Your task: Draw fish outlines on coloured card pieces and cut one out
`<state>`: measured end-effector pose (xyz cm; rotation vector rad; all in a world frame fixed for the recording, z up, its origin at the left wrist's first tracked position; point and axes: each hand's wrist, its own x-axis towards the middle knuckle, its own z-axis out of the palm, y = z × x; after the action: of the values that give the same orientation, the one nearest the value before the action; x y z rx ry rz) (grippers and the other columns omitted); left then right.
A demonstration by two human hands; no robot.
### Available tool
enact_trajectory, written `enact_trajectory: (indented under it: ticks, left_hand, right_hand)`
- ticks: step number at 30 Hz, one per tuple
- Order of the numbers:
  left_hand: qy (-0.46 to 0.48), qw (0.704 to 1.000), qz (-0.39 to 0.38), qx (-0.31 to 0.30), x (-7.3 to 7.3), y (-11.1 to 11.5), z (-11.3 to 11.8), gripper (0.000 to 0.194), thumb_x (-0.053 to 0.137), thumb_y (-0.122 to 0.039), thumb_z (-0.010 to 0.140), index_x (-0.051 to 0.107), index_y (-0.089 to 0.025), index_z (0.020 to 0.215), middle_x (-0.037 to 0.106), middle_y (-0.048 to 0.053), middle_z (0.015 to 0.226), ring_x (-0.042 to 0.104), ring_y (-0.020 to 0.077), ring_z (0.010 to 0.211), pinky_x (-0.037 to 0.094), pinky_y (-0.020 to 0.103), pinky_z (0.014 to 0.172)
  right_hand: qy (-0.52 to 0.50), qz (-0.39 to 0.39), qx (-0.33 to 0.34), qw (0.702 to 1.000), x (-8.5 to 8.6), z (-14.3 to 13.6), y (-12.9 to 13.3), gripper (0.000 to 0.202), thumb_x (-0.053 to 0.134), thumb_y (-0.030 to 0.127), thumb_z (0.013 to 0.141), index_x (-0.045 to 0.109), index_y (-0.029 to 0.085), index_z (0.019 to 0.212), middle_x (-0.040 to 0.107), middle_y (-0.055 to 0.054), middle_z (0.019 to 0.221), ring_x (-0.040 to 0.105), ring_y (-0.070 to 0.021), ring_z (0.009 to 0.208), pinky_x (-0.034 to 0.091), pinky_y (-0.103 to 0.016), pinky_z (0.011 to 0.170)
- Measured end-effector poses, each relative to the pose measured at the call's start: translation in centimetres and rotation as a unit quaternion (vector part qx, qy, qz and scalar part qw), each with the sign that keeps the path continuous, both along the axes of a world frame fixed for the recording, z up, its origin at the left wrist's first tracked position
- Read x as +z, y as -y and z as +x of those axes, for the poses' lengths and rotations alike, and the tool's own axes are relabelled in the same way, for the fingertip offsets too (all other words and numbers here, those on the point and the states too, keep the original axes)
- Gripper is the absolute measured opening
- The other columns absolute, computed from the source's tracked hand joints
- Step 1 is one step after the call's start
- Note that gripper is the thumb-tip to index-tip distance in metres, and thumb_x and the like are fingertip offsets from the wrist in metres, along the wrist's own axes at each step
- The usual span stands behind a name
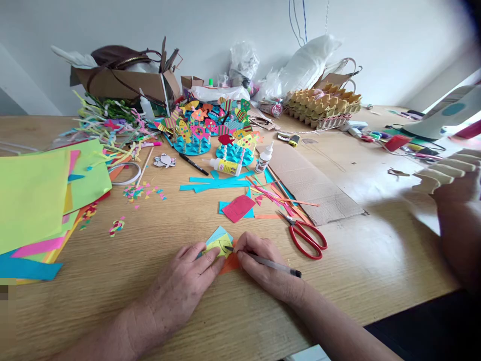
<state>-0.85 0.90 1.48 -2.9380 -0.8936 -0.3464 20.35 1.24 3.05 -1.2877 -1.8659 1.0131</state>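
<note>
Though partly hidden, drawn-on yellow paper

A brown bag is resting in a cardboard box at the upper left of the frame; pipe cleaners are tangling just below. A white plastic bag is bulging at upper right of centre, with stacked egg trays sitting beneath.

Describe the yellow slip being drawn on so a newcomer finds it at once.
On the wooden table, find the left hand and right hand at the near middle. The yellow slip lies partly under the left hand, at the tip of the right hand's pen. Light-blue paper and orange paper peek out beside it; it alone there is yellow with a dark outline.
</note>
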Motion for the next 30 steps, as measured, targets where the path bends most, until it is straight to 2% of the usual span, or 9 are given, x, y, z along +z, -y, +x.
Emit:
enact_trajectory:
  ticks: [4, 21, 30]
  left_hand:
    - [-0.007, 1.000, -0.007, 0.004, -0.10, 0.06, -0.02, 0.039, 0.040, -0.005, 0.089, 0.055, -0.018, 0.123, 0.059, 0.006, 0.123, 0.048, 0.0254, 0.108, 0.045, 0.040, 0.088]
    - [0.016, 1.000, 0.005, -0.006, 0.04, -0.03, 0.09, 0.039, 0.034, -0.003, 0.090, 0.056, -0.013, 0.120, 0.060, 0.006, 0.120, 0.046, 0.0274, 0.106, 0.046, 0.042, 0.086]
    - [0.009, 1.000, 0.001, -0.003, 0.13, -0.05, 0.09, 0.040, 0.034, -0.003, 0.089, 0.056, -0.015, 0.120, 0.061, 0.005, 0.120, 0.048, 0.0263, 0.104, 0.046, 0.041, 0.085]
  right_hand:
    - [0.002, 0.000, 0.000, 1.000, -0.12, -0.01, -0.06, 0.011, 0.042, 0.011, 0.073, 0.046, 0.021, 0.071, 0.049, 0.004, 0.061, 0.045, -0.0111, 0.053, 0.034, -0.022, 0.052]
    - [0.012, 0.007, -0.002, 1.000, -0.16, 0.14, -0.01, 0.010, 0.042, 0.012, 0.074, 0.047, 0.020, 0.071, 0.051, 0.003, 0.062, 0.046, -0.0114, 0.054, 0.034, -0.022, 0.052]
    - [0.004, 0.013, 0.001, 1.000, -0.28, 0.15, 0.04, 0.011, 0.043, 0.011, 0.074, 0.047, 0.021, 0.072, 0.051, 0.004, 0.062, 0.046, -0.0111, 0.054, 0.034, -0.022, 0.052]
